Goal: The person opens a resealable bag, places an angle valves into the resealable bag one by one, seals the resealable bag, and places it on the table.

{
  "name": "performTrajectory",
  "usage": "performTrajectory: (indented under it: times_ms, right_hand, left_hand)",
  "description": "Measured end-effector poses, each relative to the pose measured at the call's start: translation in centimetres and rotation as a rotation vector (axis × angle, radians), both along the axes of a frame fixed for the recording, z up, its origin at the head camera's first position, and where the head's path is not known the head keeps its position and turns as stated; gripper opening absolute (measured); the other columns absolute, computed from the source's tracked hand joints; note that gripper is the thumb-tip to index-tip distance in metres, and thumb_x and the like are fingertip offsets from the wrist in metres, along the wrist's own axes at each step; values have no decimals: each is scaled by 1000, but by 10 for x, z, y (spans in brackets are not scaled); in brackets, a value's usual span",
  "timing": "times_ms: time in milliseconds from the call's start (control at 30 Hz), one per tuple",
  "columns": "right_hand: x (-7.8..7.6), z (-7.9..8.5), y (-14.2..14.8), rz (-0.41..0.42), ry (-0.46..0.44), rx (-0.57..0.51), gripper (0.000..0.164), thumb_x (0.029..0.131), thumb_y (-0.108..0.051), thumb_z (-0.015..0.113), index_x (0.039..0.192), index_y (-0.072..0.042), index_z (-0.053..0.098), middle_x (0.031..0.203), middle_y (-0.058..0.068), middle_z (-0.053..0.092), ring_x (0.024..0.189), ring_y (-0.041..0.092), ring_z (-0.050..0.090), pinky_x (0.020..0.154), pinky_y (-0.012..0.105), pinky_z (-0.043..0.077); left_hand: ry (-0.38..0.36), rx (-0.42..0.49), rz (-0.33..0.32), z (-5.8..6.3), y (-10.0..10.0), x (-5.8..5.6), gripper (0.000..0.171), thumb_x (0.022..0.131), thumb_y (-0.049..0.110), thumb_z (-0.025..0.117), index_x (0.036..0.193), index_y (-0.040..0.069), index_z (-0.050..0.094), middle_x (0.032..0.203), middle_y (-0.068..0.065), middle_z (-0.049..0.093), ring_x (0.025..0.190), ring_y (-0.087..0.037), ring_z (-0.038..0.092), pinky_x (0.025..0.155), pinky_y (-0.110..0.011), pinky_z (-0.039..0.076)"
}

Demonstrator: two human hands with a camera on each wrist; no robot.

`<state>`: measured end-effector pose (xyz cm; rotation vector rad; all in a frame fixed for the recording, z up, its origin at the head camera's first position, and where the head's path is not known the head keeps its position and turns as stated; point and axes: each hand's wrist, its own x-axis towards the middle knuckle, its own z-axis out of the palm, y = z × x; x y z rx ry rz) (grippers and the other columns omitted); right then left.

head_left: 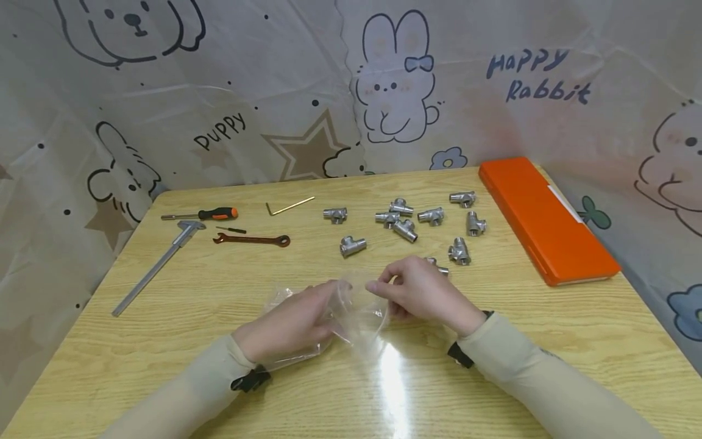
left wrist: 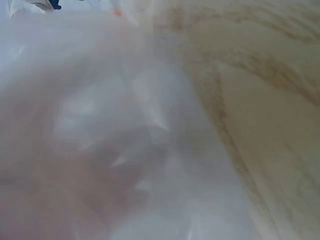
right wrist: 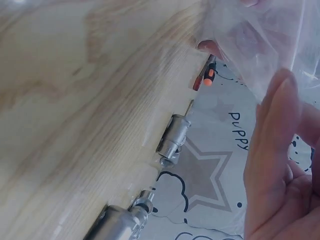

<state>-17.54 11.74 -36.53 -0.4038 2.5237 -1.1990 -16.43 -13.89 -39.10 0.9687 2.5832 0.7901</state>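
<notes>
A clear plastic bag (head_left: 356, 326) is spread between my two hands above the front middle of the table. My left hand (head_left: 296, 323) grips it, with part of the film lying over the fingers and more trailing to the left. On the other side my right hand (head_left: 428, 296) pinches the bag's edge, thumb and bent index finger close together. Through the right wrist view, the crinkled film (right wrist: 255, 37) stretches past the right hand's raised fingertip. Blurred film (left wrist: 150, 165) covers much of the left wrist view. Behind the right hand, a metal tee fitting (head_left: 440, 269) is partly hidden.
Several metal tee fittings (head_left: 352, 246) lie scattered beyond the hands. An orange case (head_left: 548, 222) sits at the right. Toward the left are a caliper (head_left: 156, 268), a screwdriver (head_left: 217, 213), a small screwdriver (head_left: 236, 230), a wrench (head_left: 252, 240) and a hex key (head_left: 292, 206).
</notes>
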Motion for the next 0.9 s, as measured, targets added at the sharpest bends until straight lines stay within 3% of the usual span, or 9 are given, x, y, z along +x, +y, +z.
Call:
performTrajectory:
  times_ms: [133, 367, 533, 633, 833, 900]
  right_hand:
    - [-3, 3, -2, -4, 45, 30, 25, 95, -35, 68, 81, -15, 73, 61, 0, 64, 53, 18, 59, 51, 32, 50]
    - [-5, -1, -6, -41, 213, 110, 13, 89, -21, 74, 80, -12, 78, 61, -9, 63, 51, 10, 54, 48, 28, 45]
    - [-7, -1, -3, 5, 153, 108, 18, 92, -30, 71, 87, -14, 76, 62, -2, 65, 52, 13, 58, 50, 29, 48]
    - [-13, 5, 10, 43, 166, 136, 20, 93, -33, 71, 94, -14, 76, 70, -2, 67, 59, 14, 61, 54, 30, 50]
    - [-36, 13, 38, 110, 362, 286, 18, 89, -17, 75, 104, -7, 76, 84, -3, 70, 70, 9, 61, 61, 28, 52]
    - [-45, 14, 37, 106, 371, 330, 20, 90, -19, 74, 104, -5, 76, 86, 0, 71, 71, 11, 62, 64, 30, 53]
  left_hand:
    - [-8, 5, 10, 2, -2, 0, 77, 87, 19, 75, 152, 21, 34, 142, -3, 53, 126, -19, 52, 104, -39, 45]
    - [-19, -4, 15, 7, -6, -2, 95, 87, 19, 77, 157, 41, 15, 135, 1, 57, 116, -11, 57, 95, -31, 50]
    - [-31, -43, 56, 12, -10, -3, 96, 87, 23, 77, 156, 45, 14, 138, -2, 53, 110, -14, 60, 91, -34, 53]
    - [-29, -66, 65, 12, -12, -4, 96, 85, 17, 78, 157, 41, 18, 140, -6, 51, 112, -17, 58, 91, -36, 53]
    - [-6, -73, 42, 5, -16, -7, 97, 79, 13, 80, 158, 23, 23, 136, -12, 54, 122, -26, 52, 103, -43, 44]
    - [8, -70, 52, 1, -19, -7, 99, 79, 15, 81, 158, 17, 23, 141, -17, 50, 127, -32, 48, 107, -47, 40]
